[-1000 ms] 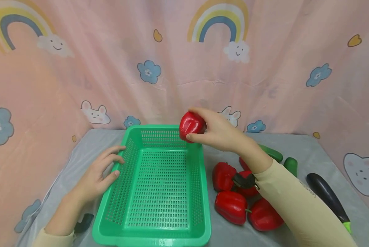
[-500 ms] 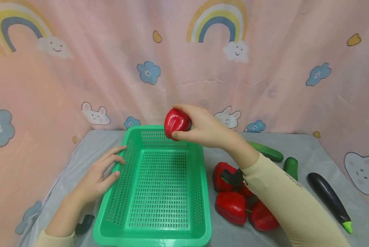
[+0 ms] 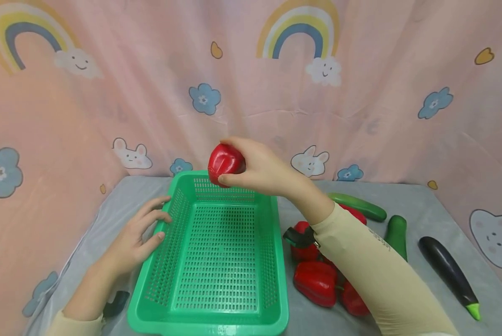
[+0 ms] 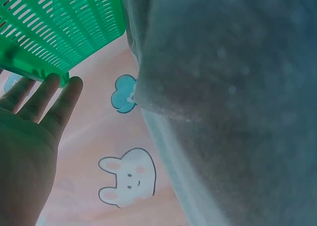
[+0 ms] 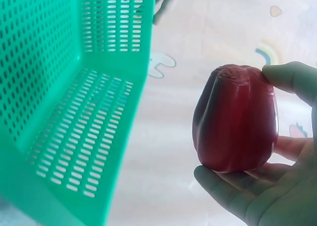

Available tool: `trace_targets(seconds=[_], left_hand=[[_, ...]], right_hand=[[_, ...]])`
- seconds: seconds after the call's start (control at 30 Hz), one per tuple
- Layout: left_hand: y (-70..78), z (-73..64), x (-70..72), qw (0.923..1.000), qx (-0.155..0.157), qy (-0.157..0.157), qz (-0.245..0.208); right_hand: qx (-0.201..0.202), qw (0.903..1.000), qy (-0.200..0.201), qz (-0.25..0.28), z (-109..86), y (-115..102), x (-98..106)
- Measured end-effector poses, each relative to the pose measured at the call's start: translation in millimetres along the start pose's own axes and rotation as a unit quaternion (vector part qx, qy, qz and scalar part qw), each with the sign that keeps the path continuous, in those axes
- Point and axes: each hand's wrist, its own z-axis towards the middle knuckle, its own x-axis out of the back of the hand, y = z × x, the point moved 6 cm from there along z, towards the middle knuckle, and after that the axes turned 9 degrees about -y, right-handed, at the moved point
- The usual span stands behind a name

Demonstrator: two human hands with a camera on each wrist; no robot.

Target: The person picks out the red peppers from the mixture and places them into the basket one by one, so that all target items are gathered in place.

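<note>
Above the green basket (image 3: 215, 261), held a red pepper (image 3: 224, 161) in right hand (image 3: 262, 169), long way thumb to fingers, wrinkly end by thumb; touched basket with loose left hand (image 3: 134, 235).

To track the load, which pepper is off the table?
The pepper in the right hand; the other peppers lie right of the basket, on the table.

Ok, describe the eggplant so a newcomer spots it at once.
In the head view, start at the green basket and go right, past the red peppers, then the cucumbers. Farthest right lies the eggplant, long and glossy; nearly black skin and a bright green tip set it apart from them.
</note>
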Motion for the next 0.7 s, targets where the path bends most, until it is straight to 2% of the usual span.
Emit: trace_targets(seconds=[0.7], left_hand=[[-0.6, -0.9, 1.4, 0.9998, -0.007, 0.014, 0.009]], right_hand=[[0.012, 0.9989, -0.026, 0.038, 31.1, -3, -30]])
